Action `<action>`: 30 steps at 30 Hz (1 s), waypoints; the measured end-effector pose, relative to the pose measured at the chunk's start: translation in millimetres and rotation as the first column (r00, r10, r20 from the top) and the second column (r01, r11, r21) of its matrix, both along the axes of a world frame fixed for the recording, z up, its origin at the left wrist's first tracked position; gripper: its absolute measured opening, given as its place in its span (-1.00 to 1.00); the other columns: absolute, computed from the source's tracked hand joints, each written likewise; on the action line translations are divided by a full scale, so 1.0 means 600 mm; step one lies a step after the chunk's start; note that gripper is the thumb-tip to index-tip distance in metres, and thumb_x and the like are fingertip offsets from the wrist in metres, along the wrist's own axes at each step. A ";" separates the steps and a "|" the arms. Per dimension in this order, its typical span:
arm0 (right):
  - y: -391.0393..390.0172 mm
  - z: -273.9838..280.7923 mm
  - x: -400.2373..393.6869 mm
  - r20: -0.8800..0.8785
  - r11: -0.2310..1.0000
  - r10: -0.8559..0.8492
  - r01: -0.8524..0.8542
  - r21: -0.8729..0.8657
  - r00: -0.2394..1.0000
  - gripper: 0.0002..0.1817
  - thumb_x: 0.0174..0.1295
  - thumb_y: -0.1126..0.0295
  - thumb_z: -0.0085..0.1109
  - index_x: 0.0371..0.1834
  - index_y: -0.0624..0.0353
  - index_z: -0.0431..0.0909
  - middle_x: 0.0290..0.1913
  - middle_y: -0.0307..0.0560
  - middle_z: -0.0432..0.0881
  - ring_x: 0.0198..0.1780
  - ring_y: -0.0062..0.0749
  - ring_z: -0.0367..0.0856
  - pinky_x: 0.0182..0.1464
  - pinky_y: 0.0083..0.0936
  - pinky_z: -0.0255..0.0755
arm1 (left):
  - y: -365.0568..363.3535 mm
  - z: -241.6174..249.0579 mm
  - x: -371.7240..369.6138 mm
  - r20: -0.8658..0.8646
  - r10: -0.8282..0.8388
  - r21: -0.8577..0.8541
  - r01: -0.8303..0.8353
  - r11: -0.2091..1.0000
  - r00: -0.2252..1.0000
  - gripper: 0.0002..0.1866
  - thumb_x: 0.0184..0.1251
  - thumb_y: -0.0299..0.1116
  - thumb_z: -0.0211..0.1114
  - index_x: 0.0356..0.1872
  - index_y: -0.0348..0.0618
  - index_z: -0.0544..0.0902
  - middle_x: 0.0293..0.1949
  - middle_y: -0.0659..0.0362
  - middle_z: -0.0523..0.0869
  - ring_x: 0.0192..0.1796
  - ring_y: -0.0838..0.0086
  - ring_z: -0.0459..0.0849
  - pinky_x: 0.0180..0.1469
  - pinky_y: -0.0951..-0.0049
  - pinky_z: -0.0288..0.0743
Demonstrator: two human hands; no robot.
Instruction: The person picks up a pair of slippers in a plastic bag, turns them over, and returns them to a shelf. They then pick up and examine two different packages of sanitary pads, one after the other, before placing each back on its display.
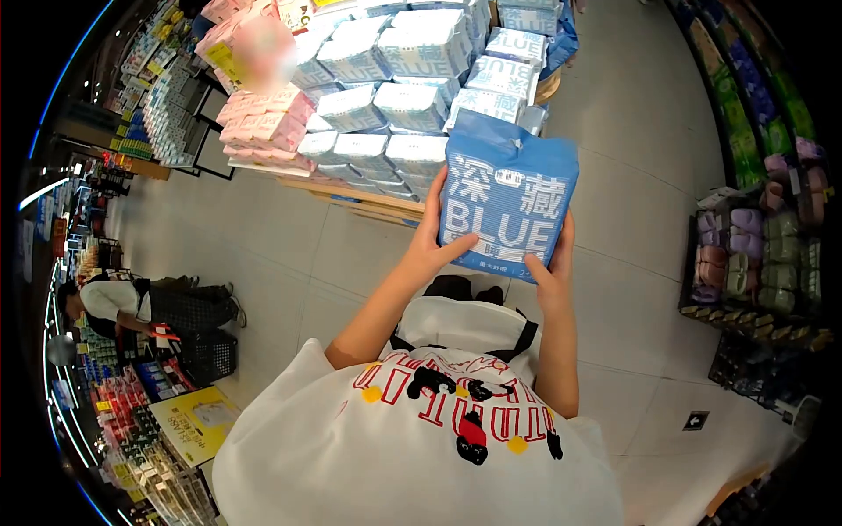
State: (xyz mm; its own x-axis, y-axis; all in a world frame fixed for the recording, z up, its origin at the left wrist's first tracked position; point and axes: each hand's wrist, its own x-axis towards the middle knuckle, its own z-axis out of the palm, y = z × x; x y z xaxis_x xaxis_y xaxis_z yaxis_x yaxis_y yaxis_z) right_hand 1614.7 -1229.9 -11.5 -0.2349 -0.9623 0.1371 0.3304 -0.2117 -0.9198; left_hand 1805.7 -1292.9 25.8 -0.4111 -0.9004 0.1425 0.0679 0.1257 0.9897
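Observation:
A blue package (504,197) with large white characters and the word BLUE is held up in front of my chest, its printed face toward me. My left hand (436,232) grips its left side, the thumb lying across the lower front. On the right edge, my right hand (557,254) closes around the lower corner with the thumb on the front. The fingers behind the package are hidden. Just beyond it, stacked white-and-blue packs (417,105) fill a display stand (368,200), with pink packs (267,118) at its left end.
A person (132,307) stands at shelves on the left beside a dark basket (208,355). A yellow sign (195,422) is at lower left. To the right, a rack (745,259) holds slippers in several colours. Grey tiled floor (631,219) runs between the displays.

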 end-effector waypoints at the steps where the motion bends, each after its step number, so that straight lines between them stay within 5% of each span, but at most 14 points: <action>1: 0.005 -0.016 -0.002 0.001 0.997 0.072 -0.072 -0.001 0.997 -0.06 -0.01 0.48 0.16 0.45 0.21 -0.18 0.31 0.13 0.18 0.30 -0.19 0.25 0.30 -0.36 0.16 | 0.002 -0.012 0.003 -0.010 0.000 0.065 0.000 0.998 1.000 -0.09 0.09 -0.53 0.32 0.43 -0.19 -0.07 0.30 0.05 0.26 0.29 0.36 0.29 0.29 0.39 0.18; 4: 0.023 -0.038 -0.001 0.084 0.982 0.168 -0.174 0.078 0.982 -0.05 -0.06 0.61 0.17 0.44 0.27 -0.17 0.31 0.08 0.19 0.30 -0.25 0.26 0.30 -0.38 0.16 | -0.013 -0.036 0.033 -0.004 -0.133 0.388 0.124 0.913 0.991 -0.06 0.00 -0.56 0.41 0.40 -0.20 0.02 0.22 0.10 0.39 0.22 0.42 0.39 0.24 0.40 0.26; 9: 0.056 -0.085 0.007 0.103 0.902 0.276 -0.295 0.314 0.956 -0.11 -0.04 0.63 0.21 0.40 0.30 -0.04 0.26 0.01 0.29 0.28 -0.33 0.29 0.28 -0.40 0.18 | 0.018 -0.136 0.062 -0.047 -0.124 0.582 0.128 0.803 0.991 -0.19 -0.03 -0.54 0.44 0.28 -0.23 0.20 0.14 0.12 0.47 0.17 0.43 0.45 0.23 0.40 0.29; 15: 0.075 -0.132 0.040 0.071 0.865 0.210 -0.219 0.452 0.975 -0.27 -0.11 0.57 0.41 0.20 0.27 0.26 0.07 -0.05 0.49 0.10 -0.39 0.47 0.16 -0.43 0.34 | 0.044 -0.175 0.095 -0.018 -0.220 0.560 0.192 0.806 0.975 -0.14 -0.06 -0.52 0.47 0.31 -0.25 0.17 0.14 0.07 0.45 0.18 0.40 0.43 0.22 0.39 0.30; 27: 0.058 -0.242 0.247 0.114 0.635 0.476 -0.431 0.642 0.872 -0.22 -0.20 0.56 0.48 0.16 0.28 0.28 0.05 -0.06 0.50 0.08 -0.35 0.48 0.14 -0.39 0.37 | 0.092 -0.301 0.323 0.080 -0.110 0.582 0.043 0.812 0.991 -0.20 -0.13 -0.49 0.50 0.22 -0.25 0.29 0.07 0.08 0.51 0.12 0.38 0.47 0.20 0.39 0.31; 30: 0.057 -0.274 0.272 -0.028 0.691 0.479 -0.357 0.629 0.877 -0.21 -0.21 0.52 0.50 0.16 0.29 0.28 0.06 -0.05 0.49 0.08 -0.33 0.47 0.15 -0.37 0.36 | 0.097 -0.353 0.346 0.104 -0.095 0.591 0.016 0.806 0.990 -0.19 -0.19 -0.52 0.52 0.20 -0.26 0.30 0.04 0.05 0.53 0.11 0.30 0.49 0.20 0.35 0.33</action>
State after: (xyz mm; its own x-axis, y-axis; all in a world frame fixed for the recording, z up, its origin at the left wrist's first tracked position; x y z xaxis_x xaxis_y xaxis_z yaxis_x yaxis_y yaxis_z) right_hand 1777.7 -1195.6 -176.2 0.1819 -0.8515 -0.4918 0.0702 0.5101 -0.8573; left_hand 2013.6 -1234.8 -186.2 -0.4410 -0.7700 -0.4610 -0.0699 -0.4827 0.8730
